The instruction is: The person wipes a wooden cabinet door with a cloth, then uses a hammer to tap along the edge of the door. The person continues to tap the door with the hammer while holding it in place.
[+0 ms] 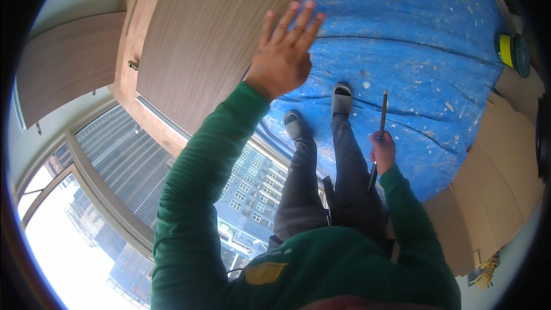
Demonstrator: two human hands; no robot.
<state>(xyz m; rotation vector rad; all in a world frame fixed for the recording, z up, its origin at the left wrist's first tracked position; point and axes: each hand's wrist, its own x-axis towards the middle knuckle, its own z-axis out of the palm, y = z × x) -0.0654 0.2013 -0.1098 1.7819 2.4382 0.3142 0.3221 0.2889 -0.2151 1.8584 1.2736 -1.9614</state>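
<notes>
My left hand (283, 60) is stretched forward with its fingers spread, and nothing is in it. It overlaps the edge of a large wood-grain panel (201, 28) on the left; whether it touches the panel I cannot tell. Lower and to the right, my right hand (384, 150) is closed around a thin dark rod (383, 113). The rod points away from me, with a lighter tip at its far end. Its near end shows below the hand, beside my leg.
Creased blue sheeting (413, 63) with scraps and pale specks covers the floor. Brown cardboard (488, 183) lies to the right, with a dark green bucket (519, 55) beyond it. Yellow cord (487, 272) lies at lower right. A window (74, 218) is at lower left, and another wood-grain panel (69, 63) at far left.
</notes>
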